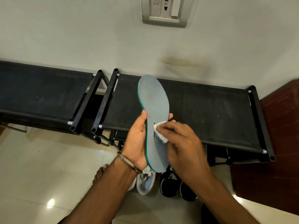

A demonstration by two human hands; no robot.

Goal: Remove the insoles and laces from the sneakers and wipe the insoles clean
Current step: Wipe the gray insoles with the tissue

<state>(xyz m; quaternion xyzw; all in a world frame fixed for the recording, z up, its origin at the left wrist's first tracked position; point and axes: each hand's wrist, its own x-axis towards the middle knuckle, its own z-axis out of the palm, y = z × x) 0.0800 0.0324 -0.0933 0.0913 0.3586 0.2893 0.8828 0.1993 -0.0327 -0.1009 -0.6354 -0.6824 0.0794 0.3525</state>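
Above shoe rack (202, 110), left hand (137, 143) grips insole (154, 101) (toe up); right fingers (168, 126) pinch wipe (159, 126).

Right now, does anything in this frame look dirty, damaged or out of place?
Only a brownish smear on the wall above the black rack. The insole looks intact, held by the left hand and wiped by the right hand.

plain off-white wall (80, 29) with a switch and socket plate (164, 11) up top and a yellowish smudge (178, 61) lower down. two black fabric-topped racks (202, 110) sit side by side against it, glossy cream tile floor (40, 167), dark reddish wood panel (281, 126) at right.
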